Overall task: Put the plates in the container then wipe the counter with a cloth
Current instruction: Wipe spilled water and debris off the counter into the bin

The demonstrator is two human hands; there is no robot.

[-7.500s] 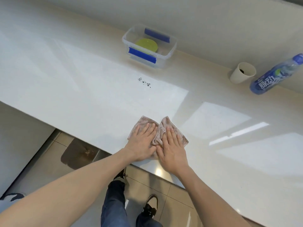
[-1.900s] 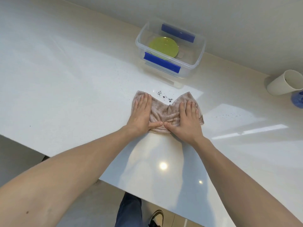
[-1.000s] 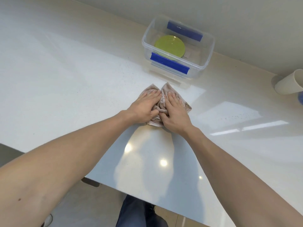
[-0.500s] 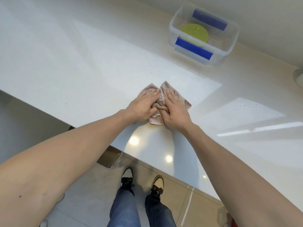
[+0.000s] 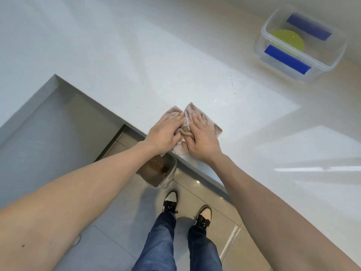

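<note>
A bunched pinkish-beige cloth (image 5: 210,122) lies at the very front edge of the white counter (image 5: 175,71), part of it hanging over the edge. My left hand (image 5: 166,133) and my right hand (image 5: 201,139) press down on it side by side, fingers curled into the fabric. A clear plastic container (image 5: 332,61) with blue clips stands at the far right of the counter with a yellow-green plate (image 5: 287,39) lying flat inside it.
Directly below the cloth, on the tiled floor (image 5: 214,204), stands a small bin (image 5: 158,173) with a clear liner. My feet in dark and white shoes (image 5: 187,210) are beside it. A grey lower surface (image 5: 45,133) lies to the left.
Both hands gathered the cloth over the dark crumbs and dragged it back from near the container to the counter's front edge. The view has tilted down, showing the bin below.
</note>
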